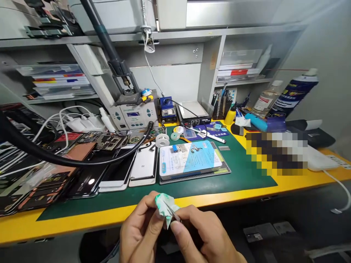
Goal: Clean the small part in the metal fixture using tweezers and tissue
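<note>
Just in front of the table's near edge, my left hand (145, 226) is closed, pinching a crumpled white tissue (163, 207) with green stains. Thumb and fingers of my right hand (201, 230) are closed on slim pointed metal tweezers (172, 212). The tips of the tweezers lie against the tissue, pointing up and to the left. Part of the tissue also shows beside the right fingertips. Whether the tweezers grip anything is too small to tell.
Behind my hands, a flat boxed kit (189, 164) lies on a green mat (246, 171). Phones (142, 164) and phone parts spread to the left, under a black hose (101, 162). A soldering station (134, 116), a spray can (294, 93) and a bottle (265, 98) stand farther back.
</note>
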Available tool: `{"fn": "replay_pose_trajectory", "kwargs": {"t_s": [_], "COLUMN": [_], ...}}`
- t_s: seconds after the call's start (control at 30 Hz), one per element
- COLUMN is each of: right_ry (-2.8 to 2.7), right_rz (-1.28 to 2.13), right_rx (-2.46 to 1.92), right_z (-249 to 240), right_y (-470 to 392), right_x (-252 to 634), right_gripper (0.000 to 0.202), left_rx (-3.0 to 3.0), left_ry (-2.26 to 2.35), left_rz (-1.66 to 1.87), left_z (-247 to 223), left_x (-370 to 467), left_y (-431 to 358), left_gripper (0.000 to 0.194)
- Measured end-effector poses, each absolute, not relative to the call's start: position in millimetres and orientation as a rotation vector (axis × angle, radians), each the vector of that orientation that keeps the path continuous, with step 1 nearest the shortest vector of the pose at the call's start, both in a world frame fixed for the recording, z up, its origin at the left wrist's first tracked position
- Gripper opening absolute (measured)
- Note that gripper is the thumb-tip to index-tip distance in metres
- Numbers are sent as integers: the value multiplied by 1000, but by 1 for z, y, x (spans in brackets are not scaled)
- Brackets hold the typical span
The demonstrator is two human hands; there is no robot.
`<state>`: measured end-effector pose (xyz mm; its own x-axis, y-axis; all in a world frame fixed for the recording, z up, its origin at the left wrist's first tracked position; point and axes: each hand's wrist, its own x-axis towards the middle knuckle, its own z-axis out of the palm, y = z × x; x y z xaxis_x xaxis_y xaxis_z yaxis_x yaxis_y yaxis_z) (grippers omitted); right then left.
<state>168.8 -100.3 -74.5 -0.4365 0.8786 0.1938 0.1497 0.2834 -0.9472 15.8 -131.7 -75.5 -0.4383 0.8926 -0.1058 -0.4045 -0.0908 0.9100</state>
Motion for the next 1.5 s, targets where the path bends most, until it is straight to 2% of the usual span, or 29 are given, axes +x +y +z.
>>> {"fn": "replay_pose_trajectory", "kwargs": {"t_s": [0.13,0.23,0.4,0.5,0.63,0.73,0.87,1.07,1.37,1.5], "right_ry": [-1697,-1558,-1128,-1009,-1102,-1227,-1453,-1654,-1870,-1932], "right_rz": [1185,1414,1780,1782,1715,1530,1210,943,731,627], "right_rx": [-1005,-1029,-1035,-989,-1055,-1110,-1050,-863,-745,-703], "right_z": [-72,-73,-71,-65,-58,-59,-65,-69,-74,-77], "right_y": [-103,-102,-98,-93,-90,-92,-96,-96,-90,-88], "right_x": [170,177,197,204,201,194,186,177,181,182], "right_gripper": [23,32,51,52,53,49,35,14,5,13], "left_rx": [556,491,228,284,307,328,345,372,324,333], "left_ry": [1174,1178,1166,1127,1049,950,866,780,791,876], "left_rz": [1739,1811,2177,2061,1938,1829,1752,1683,1687,1756], "left_z": [-74,-72,-57,-53,-63,-73,-77,-78,-73,-67], "left_x": [26,28,11,9,24,34,39,42,48,52], "left_y": [-127,-120,-108,-107,-109,-110,-113,-113,-113,-112], "left_gripper": [32,33,36,36,31,24,23,21,22,21]}}
